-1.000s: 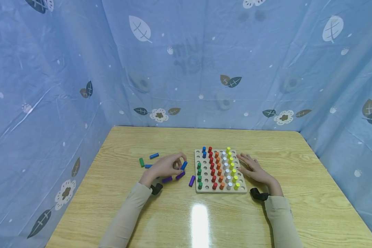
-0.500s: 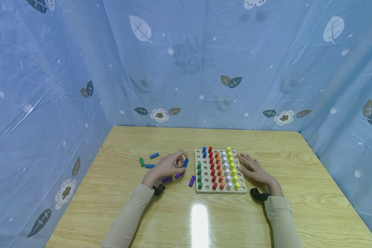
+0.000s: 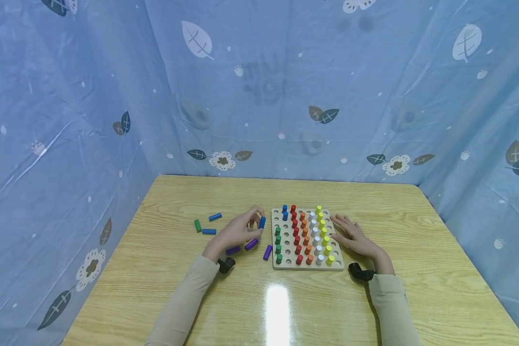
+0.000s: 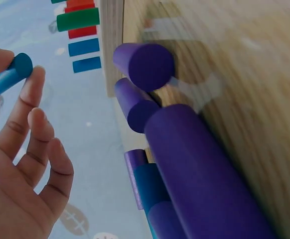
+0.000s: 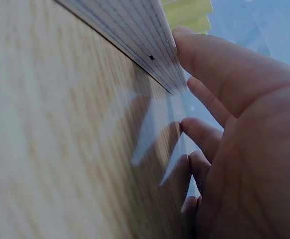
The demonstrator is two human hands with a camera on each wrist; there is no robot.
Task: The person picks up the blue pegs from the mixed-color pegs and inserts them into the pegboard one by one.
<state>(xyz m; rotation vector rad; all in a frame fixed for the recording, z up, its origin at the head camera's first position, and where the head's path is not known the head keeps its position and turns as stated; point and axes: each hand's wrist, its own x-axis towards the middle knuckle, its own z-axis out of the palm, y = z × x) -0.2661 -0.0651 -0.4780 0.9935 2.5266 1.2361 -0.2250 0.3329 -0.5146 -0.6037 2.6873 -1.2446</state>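
Note:
A blue peg (image 3: pixel 262 222) is pinched between the thumb and fingertips of my left hand (image 3: pixel 235 231), just off the left edge of the wooden pegboard (image 3: pixel 338 264). In the left wrist view the same blue peg (image 4: pixel 10 77) sticks out from the pinch, above the table. My right hand (image 3: pixel 358 241) lies at the board's right side with fingers spread and fairly straight; its thumb touches the board edge (image 5: pixel 150 45) in the right wrist view. Standing in the board are two blue pegs (image 3: pixel 285 216), several green pegs (image 3: pixel 278 240), and rows of red, orange, white and yellow ones.
Loose on the table left of the board lie purple pegs (image 3: pixel 251 244), blue pegs (image 3: pixel 209 231) and a green peg (image 3: pixel 197 226). One purple peg (image 3: pixel 267 252) lies close to the board's left edge. A patterned blue curtain (image 3: pixel 259 96) hangs behind the table.
My left hand has moved right and a little away from me, carrying the blue peg toward the board and turning it more upright. The right hand stays in place.

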